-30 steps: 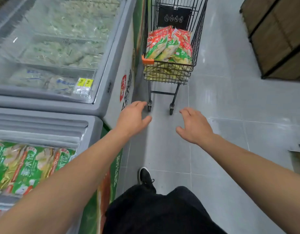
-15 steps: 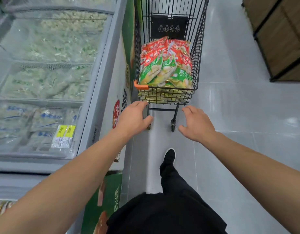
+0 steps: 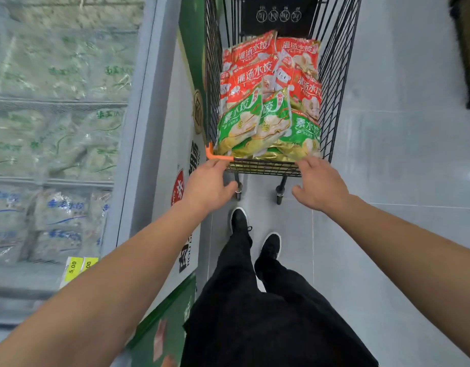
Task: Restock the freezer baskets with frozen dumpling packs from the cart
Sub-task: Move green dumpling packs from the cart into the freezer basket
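Early stage, nothing lifted: dumpling packs [image 3: 268, 102] piled in cart [image 3: 339, 75] at 12 o'clock, left hand [image 3: 206, 186] and right hand [image 3: 320, 186] empty, fingers relaxed at near rim, freezer [image 3: 138, 128] at 9 o'clock lid closed.

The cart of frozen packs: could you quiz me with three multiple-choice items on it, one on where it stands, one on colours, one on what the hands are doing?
1. Where does the cart stand relative to the freezer?
A. To its right
B. To its left
C. Inside it

2. Which colours are the dumpling packs?
A. Blue and white
B. Red and green
C. All black

3. What are the hands doing?
A. Each grips a pack
B. Both rest on the freezer lid
C. Both are open at the cart's near edge

Answers: 1 A, the cart's wire side runs along the freezer's right wall. 2 B, red packs lie behind green ones. 3 C, the left hand and right hand hold nothing, fingers relaxed.
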